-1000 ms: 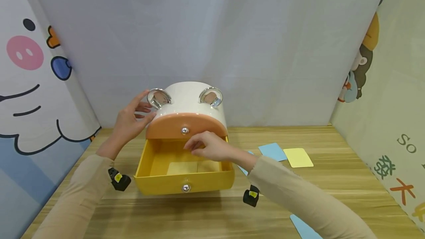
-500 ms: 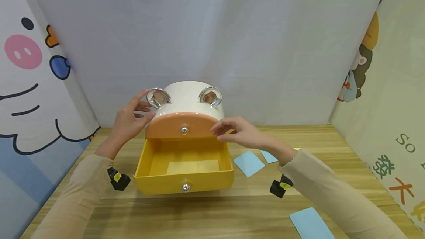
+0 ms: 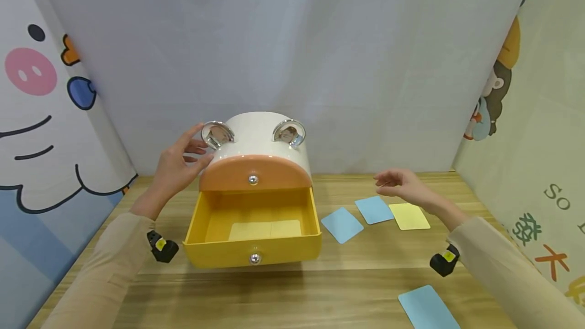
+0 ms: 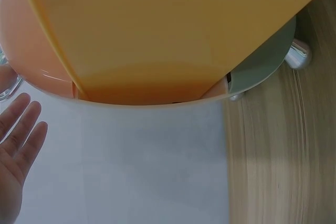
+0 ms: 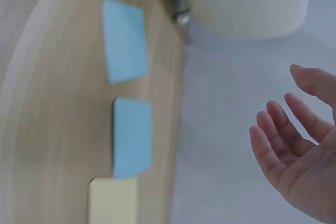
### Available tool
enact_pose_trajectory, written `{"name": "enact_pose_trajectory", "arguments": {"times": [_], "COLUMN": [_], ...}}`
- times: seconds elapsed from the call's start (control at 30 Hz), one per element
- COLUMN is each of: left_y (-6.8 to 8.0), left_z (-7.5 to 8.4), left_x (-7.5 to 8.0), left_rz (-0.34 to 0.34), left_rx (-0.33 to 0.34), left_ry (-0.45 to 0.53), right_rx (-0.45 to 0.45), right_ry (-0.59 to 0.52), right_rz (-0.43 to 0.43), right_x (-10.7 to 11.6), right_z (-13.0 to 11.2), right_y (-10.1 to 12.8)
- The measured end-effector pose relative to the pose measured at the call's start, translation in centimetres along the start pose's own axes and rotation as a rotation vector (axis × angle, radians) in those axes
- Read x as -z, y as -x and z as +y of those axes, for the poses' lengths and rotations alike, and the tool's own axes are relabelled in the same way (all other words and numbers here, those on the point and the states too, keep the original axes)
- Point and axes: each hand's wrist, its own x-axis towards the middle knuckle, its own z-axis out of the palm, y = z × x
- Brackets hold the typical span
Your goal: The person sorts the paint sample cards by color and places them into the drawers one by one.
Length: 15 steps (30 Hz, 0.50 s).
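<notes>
A small drawer chest (image 3: 258, 133) with a white rounded top, two chrome ears and an orange upper drawer front (image 3: 274, 174) stands on the table. Its yellow lower drawer (image 3: 219, 255) is pulled out, with pale yellow cards (image 3: 249, 231) lying flat inside. My left hand (image 3: 175, 169) rests at the chest's left side, index fingertip at the left chrome ear (image 3: 218, 135) and thumb by the orange front. In the left wrist view its fingers (image 4: 21, 135) look extended. To the right, my right hand (image 3: 407, 187) hovers above the cards, fingers loosely bent, holding nothing.
Two blue cards (image 3: 342, 225) and a yellow card (image 3: 409, 216) lie on the wooden table (image 3: 347, 288) right of the chest. Another blue card (image 3: 428, 306) lies near the front. A pale cloth wall (image 3: 365, 65) rises behind, with printed panels on both sides.
My right hand has moved from over the yellow drawer out to the right, uncovering the drawer's inside and the cards on the table. My left hand stays in place.
</notes>
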Motion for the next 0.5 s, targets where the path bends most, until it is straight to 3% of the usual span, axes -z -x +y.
{"name": "enact_pose_trajectory", "arguments": {"times": [0.2,0.5], "left_y": [0.0,0.0], "left_z": [0.0,0.0], "left_x": [0.0,0.0], "left_rz": [-0.010,-0.004], "left_rx": [0.008,-0.006], "left_ry": [0.008,0.003], "right_rx": [-0.111,-0.279], "right_ry": [0.073,0.174], "right_rz": [0.071,0.191], "right_x": [0.6,-0.5], "right_z": [3.9,8.2], "right_y": [1.4,3.1]}}
